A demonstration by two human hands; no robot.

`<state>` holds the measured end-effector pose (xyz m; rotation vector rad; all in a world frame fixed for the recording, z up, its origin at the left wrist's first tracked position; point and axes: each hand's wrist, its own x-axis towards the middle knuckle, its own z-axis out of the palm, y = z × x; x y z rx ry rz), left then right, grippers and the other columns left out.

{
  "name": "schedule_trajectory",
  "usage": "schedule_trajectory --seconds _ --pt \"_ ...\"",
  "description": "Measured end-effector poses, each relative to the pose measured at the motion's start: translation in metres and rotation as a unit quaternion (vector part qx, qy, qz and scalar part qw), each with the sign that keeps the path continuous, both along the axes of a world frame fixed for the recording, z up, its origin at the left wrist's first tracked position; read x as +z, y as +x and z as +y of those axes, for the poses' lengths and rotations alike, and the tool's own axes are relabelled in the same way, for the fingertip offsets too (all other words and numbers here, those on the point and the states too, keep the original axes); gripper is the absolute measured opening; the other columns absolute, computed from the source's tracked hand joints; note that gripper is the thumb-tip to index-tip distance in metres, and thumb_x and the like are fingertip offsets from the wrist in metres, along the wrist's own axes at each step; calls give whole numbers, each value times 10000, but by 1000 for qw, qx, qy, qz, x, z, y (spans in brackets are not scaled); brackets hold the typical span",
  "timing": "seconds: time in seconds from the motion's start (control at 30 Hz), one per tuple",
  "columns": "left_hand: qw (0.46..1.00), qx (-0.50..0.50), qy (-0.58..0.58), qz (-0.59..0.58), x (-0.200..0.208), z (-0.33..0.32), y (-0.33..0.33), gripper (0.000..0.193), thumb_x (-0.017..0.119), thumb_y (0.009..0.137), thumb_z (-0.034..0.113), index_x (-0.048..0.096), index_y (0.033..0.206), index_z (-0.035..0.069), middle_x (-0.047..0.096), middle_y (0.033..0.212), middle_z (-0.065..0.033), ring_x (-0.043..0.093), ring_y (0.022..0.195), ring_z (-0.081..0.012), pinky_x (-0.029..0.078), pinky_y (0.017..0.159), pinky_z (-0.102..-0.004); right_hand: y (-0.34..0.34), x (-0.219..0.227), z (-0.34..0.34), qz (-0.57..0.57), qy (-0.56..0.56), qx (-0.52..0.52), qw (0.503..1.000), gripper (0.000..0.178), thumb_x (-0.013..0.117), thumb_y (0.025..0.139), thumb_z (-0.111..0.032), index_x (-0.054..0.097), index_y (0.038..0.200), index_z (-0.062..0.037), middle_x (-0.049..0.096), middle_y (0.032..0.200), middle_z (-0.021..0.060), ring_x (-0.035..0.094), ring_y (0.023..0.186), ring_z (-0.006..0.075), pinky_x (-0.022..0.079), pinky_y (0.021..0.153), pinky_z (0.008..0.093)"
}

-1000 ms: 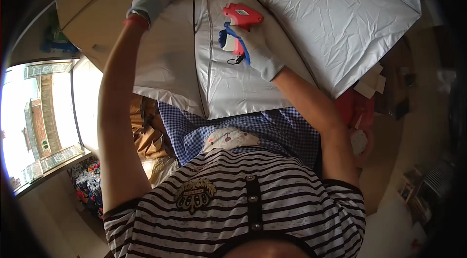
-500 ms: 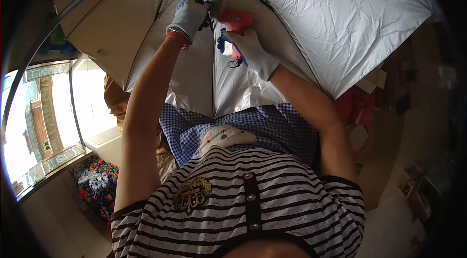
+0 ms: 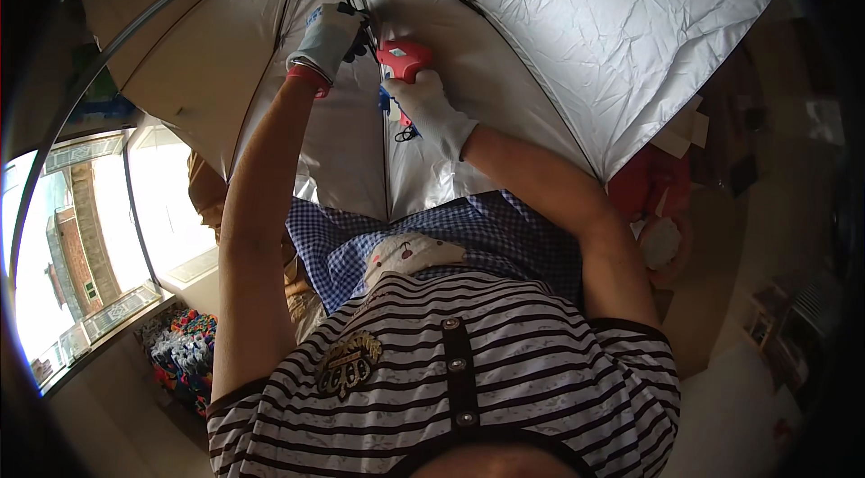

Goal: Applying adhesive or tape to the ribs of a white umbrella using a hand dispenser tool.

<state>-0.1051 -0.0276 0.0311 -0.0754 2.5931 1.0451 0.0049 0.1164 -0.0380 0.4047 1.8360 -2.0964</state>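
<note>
An opened umbrella [image 3: 622,36] with a silvery inner side and dark ribs spreads in front of me. My left hand [image 3: 326,38], in a light glove with dark fingertips, is closed on a thin dark umbrella rib [image 3: 386,167] near where the struts meet. In my right hand [image 3: 431,109], also gloved, is a red-and-white handheld tool [image 3: 405,56] with a grip and a black cord loop [image 3: 408,133]. The tool's head lies close beside the rib, just below my left fingers. Whether it touches the rib I cannot tell.
A blue checked apron [image 3: 505,226] covers my lap under the canopy's near edge. At the left are a bright window [image 3: 99,235] and a pile of multicoloured items [image 3: 185,352]. Red material [image 3: 649,185] and a round pale-topped object [image 3: 660,242] stand at the right.
My right hand has brought the tool left and slightly down, closer to the rib and my left hand. My left hand and the umbrella have shifted a little left.
</note>
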Motion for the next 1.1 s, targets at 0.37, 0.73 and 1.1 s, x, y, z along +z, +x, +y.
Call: schedule_trajectory --seconds 0.37,0.73,1.1 --pt "998 30 46 -11 -7 -2 -2 230 507 948 211 637 957 22 658 694 -65 587 478 -148 400 381 -258 -4 -12 8 -32 -84 26 996 174 681 767 -175 634 779 -8 618 692 65 613 584 161 474 519 330" --pt "993 -42 108 -21 16 5 5 223 501 936 172 652 970 10 689 727 -85 568 462 -126 385 380 -240 -29 -27 51 97 -191 321 922 193 635 847 -185 604 975 -43 649 983 80 634 866 185 519 701 321" --pt "976 -1 211 -51 16 -17 8 208 534 911 184 660 924 20 683 704 -83 566 453 -133 359 365 -238 -25 -9 42 -35 -171 195 965 165 650 833 -167 635 958 -61 654 862 55 637 795 193 525 688 340"
